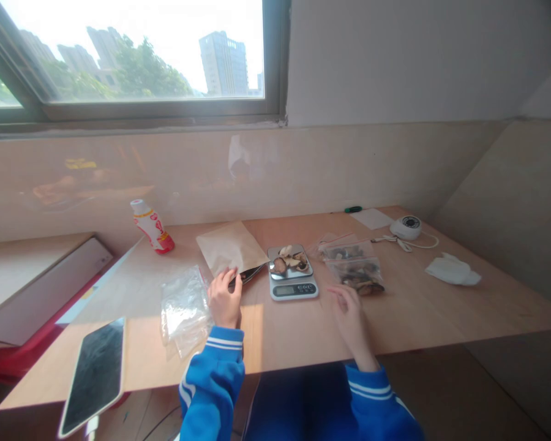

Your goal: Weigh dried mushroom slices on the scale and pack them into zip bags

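Observation:
My left hand (226, 299) is closed at the near edge of a brown paper bag (232, 248), its fingers on the bag's mouth. Something dark shows inside the mouth, too shaded to make out. Right of the bag is a small kitchen scale (294, 290), with several dried mushroom pieces (290, 262) on its mirror-like plate. My right hand (349, 312) hovers near the scale's lower right, fingers loosely bent with a gap at the thumb and nothing visible in them. Just beyond it lie clear zip bags (358, 272) of dark dried mushrooms.
Left of my left hand lie clear plastic bags (186, 306). A tablet (95, 373) with a cable overhangs the front left edge. A red-and-white bottle (152, 226) stands behind. At the right are a white camera (406, 228), a green-handled tool (352, 209) and a crumpled tissue (452, 269).

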`<state>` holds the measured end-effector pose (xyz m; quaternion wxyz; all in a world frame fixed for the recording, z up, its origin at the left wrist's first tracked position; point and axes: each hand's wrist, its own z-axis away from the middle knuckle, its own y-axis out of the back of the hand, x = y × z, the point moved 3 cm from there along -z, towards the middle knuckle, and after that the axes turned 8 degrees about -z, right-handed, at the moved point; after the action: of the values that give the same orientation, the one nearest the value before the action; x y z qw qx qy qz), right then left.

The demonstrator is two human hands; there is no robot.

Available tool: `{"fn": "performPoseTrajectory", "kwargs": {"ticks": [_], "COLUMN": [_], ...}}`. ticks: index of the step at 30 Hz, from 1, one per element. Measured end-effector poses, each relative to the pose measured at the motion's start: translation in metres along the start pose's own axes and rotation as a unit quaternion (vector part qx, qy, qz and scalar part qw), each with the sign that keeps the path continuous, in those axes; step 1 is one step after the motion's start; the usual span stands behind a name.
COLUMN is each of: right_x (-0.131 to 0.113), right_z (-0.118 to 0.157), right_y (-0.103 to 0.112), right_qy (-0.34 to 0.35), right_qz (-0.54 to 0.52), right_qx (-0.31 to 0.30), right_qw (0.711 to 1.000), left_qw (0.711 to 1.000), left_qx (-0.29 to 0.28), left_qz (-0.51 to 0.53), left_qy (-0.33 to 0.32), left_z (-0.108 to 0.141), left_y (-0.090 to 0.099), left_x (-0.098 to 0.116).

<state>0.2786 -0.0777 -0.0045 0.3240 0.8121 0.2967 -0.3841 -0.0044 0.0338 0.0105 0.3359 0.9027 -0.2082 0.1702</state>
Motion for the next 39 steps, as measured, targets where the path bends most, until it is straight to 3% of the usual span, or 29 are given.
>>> {"fn": "performPoseTrajectory", "kwargs": {"ticks": [3, 6, 9, 11, 13, 15, 18, 21, 23, 26, 30, 34, 39], "right_x": [0.002, 0.005, 0.008, 0.007, 0.005, 0.000, -0.014, -0.033, -0.050, -0.077, -0.102, -0.108, -0.109], "right_z": [-0.001, -0.002, -0.002, -0.002, -0.002, -0.002, -0.003, -0.003, -0.001, 0.008, 0.024, 0.032, 0.029], "right_y": [0.008, 0.016, 0.020, 0.021, 0.021, 0.020, 0.017, 0.007, -0.003, -0.021, -0.042, -0.055, -0.054], "right_qy": [0.005, -0.001, -0.014, -0.020, -0.023, -0.020, -0.010, -0.014, -0.021, -0.045, -0.089, -0.118, -0.088], "right_qz": [0.001, -0.004, -0.011, -0.016, -0.019, -0.019, -0.027, -0.060, -0.094, -0.158, -0.246, -0.252, -0.209], "right_qx": [0.014, 0.030, 0.039, 0.040, 0.031, 0.021, 0.006, -0.028, -0.064, -0.129, -0.180, -0.153, -0.206], "right_qw": [1.000, 1.000, 0.999, 0.999, 0.999, 0.999, 1.000, 0.998, 0.993, 0.978, 0.948, 0.948, 0.952], "left_qw": [0.999, 0.986, 0.956, 0.939, 0.936, 0.946, 0.967, 0.977, 0.985, 0.991, 0.977, 0.968, 0.981], "left_qx": [-0.003, -0.029, -0.125, -0.197, -0.220, -0.180, -0.032, 0.113, 0.145, 0.117, 0.010, -0.058, 0.002], "left_qz": [-0.046, -0.118, -0.194, -0.211, -0.204, -0.191, -0.175, -0.133, -0.067, 0.027, 0.123, 0.186, 0.174], "left_qy": [0.026, 0.110, 0.182, 0.189, 0.186, 0.189, 0.182, 0.123, 0.066, -0.053, -0.174, -0.155, -0.086], "left_z": [0.001, 0.005, 0.009, 0.010, 0.009, 0.006, 0.000, 0.001, 0.006, 0.022, 0.050, 0.067, 0.051], "left_y": [0.015, 0.037, 0.048, 0.048, 0.049, 0.052, 0.065, 0.079, 0.082, 0.079, 0.070, 0.065, 0.062], "left_x": [0.002, -0.006, -0.025, -0.036, -0.042, -0.042, -0.027, 0.004, 0.030, 0.069, 0.104, 0.105, 0.073]}}
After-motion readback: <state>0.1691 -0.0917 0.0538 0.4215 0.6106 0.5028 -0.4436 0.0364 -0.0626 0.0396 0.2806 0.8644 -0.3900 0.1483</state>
